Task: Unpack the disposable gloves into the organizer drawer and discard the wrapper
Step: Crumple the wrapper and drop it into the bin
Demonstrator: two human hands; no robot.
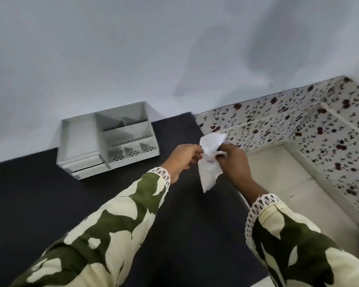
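Observation:
A white, crinkled glove packet (209, 162) with a small blue print hangs in the air between my hands, above the right part of the black table (50, 204). My left hand (182, 158) pinches its left edge near the top. My right hand (234, 160) grips its right side at about the same height. The packet's lower end dangles free. The white organizer (106, 139) stands at the back left against the wall, with open compartments on top and two shut drawers (85, 168) at its front left.
A pale wall rises behind the table. To the right of the table stands a floral-patterned fabric box (298, 125) with a cream floor (278, 172) inside. My green-and-cream sleeves fill the lower frame.

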